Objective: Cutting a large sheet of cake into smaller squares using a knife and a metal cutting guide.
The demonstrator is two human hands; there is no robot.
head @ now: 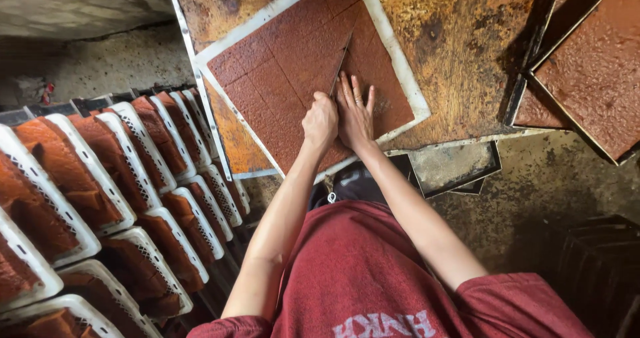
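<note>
- a rough concrete floor and a worn, rust-stained wooden worktop [460,38] are seen from above; the work is done at the worktop's near edge.
- a flat white-rimmed tray [404,71] is laid on the worktop, filled with a thin reddish-brown slab [287,78] already scored into rectangles, probably so that pieces come out even.
- a long thin knife blade [340,65] is stood on the slab along one of the score lines, its handle hidden in the left hand [321,121], which is closed in a fist around it.
- the right hand [355,115] is pressed flat and open on the slab just beside the blade, nothing being held; it appears to be placed there to keep the sheet from shifting under the cut.
- a second tray of the same reddish-brown sheet [593,71] is set at the worktop's right end, well apart from the hands.
- rows of white perforated plastic baskets [93,171], packed with orange-red folded pieces, are lined up on the left, within reach of the worktop.
</note>
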